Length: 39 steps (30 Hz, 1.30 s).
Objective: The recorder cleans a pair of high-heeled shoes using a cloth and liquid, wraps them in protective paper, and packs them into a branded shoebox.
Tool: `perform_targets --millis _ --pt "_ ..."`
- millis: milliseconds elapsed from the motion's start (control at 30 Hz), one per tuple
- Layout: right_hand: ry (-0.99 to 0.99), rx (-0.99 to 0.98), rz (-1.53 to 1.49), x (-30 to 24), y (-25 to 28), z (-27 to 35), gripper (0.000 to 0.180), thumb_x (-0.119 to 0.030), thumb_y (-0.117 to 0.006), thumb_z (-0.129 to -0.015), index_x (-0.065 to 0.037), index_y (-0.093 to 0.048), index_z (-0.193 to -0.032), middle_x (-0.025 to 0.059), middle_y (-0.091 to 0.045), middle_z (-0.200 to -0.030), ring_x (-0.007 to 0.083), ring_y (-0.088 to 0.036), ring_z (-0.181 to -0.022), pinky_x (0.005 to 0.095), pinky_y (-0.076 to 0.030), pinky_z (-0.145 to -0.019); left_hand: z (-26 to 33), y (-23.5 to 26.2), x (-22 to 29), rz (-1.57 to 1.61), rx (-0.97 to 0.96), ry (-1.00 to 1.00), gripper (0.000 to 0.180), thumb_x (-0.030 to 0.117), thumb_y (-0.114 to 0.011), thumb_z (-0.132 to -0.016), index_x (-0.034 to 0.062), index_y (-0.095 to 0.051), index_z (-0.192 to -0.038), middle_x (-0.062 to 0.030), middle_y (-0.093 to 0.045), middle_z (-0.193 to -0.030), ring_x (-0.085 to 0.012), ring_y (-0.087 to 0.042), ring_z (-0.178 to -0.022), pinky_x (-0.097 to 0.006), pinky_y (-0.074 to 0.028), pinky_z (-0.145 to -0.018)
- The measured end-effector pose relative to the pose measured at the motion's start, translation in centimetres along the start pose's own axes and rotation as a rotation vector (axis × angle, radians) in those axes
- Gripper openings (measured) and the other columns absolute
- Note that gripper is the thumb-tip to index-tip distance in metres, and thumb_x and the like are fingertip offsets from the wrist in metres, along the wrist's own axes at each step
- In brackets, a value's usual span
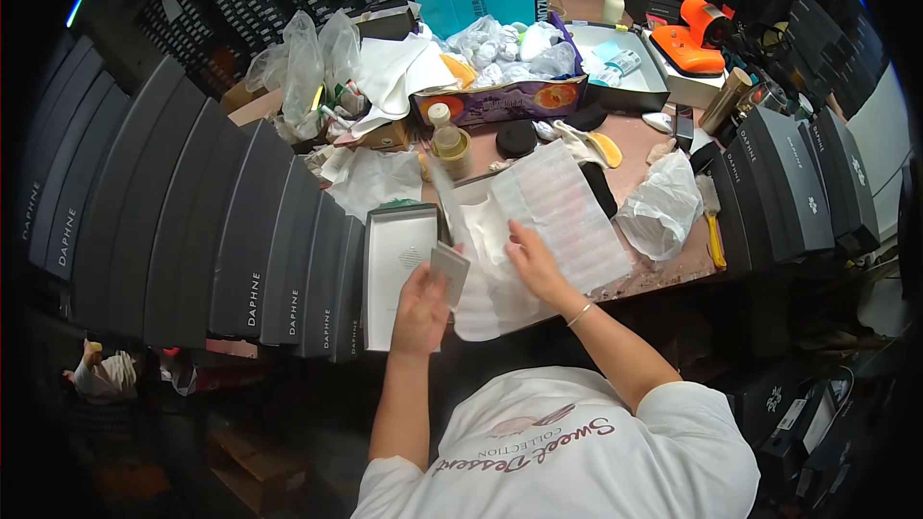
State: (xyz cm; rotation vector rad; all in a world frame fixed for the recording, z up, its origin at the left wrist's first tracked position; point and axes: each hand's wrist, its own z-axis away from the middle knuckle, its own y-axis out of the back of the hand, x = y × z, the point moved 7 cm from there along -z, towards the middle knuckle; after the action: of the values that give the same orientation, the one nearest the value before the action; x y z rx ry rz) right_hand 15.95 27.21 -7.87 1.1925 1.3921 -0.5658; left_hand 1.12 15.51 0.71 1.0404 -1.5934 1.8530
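Observation:
My left hand (419, 308) grips a small stack of pale cards (450, 274), thumb and fingers around its lower edge. Beside that hand stands an open shoebox part (383, 269), dark outside and white inside. Thin white tissue paper (479, 308) lies on the table in front of me, partly crumpled, with a quilted white sheet (562, 221) over its right side. Over the paper is my right hand (536, 269), its fingers partly stretched toward the middle; no object shows in them. A blurred translucent strip (447, 202) rises just above the cards.
Dark shoeboxes (231, 231) stand in a row at left, and more boxes (784, 183) at right. Behind the paper are a bottle (448, 142) and a purple carton (495, 108) of crumpled plastic. A yellow-handled brush (713, 221) and crumpled white paper (663, 207) lie at right.

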Motion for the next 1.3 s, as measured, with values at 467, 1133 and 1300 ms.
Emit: perform_targets --millis 467,1133,1300 --pt "-0.04 0.067 0.076 -0.3 11.8 3.1 0.051 -0.012 -0.068 -0.081 -0.005 -0.053 -0.129 0.0133 -0.064 -0.104 0.019 -0.058 -0.077 0.0307 -0.048 -0.07 -9.2 3.2 -15.8 -0.371 0.395 0.073 0.057 0.002 -0.048 -0.092 0.0022 -0.026 -0.144 -0.0159 -0.046 -0.133 -0.0235 -0.049 -0.116 -0.036 -0.039 -0.099" --pt "0.256 0.546 0.695 -3.9 36.2 -5.3 0.011 -0.013 -0.059 -0.09 -0.006 -0.066 -0.096 0.0102 -0.062 -0.085 0.0247 -0.061 -0.076 0.0326 -0.049 -0.068 -6.1 -11.1 -9.6 -1.252 -0.33 -0.43 0.036 0.028 -0.057 -0.093 0.0035 -0.06 -0.12 -0.017 -0.052 -0.131 -0.0348 -0.044 -0.127 -0.046 -0.033 -0.106" --pt "0.375 0.127 -0.002 -20.7 30.0 -6.7 0.017 -0.013 -0.064 -0.089 0.001 -0.063 -0.099 0.0066 -0.064 -0.085 0.0156 -0.06 -0.075 0.0269 -0.048 -0.068 -9.2 -9.6 -12.2 -0.083 -0.068 0.42 0.051 0.043 -0.046 -0.098 -0.0023 -0.053 -0.121 -0.0153 -0.055 -0.121 -0.026 -0.051 -0.118 -0.041 -0.041 -0.102"
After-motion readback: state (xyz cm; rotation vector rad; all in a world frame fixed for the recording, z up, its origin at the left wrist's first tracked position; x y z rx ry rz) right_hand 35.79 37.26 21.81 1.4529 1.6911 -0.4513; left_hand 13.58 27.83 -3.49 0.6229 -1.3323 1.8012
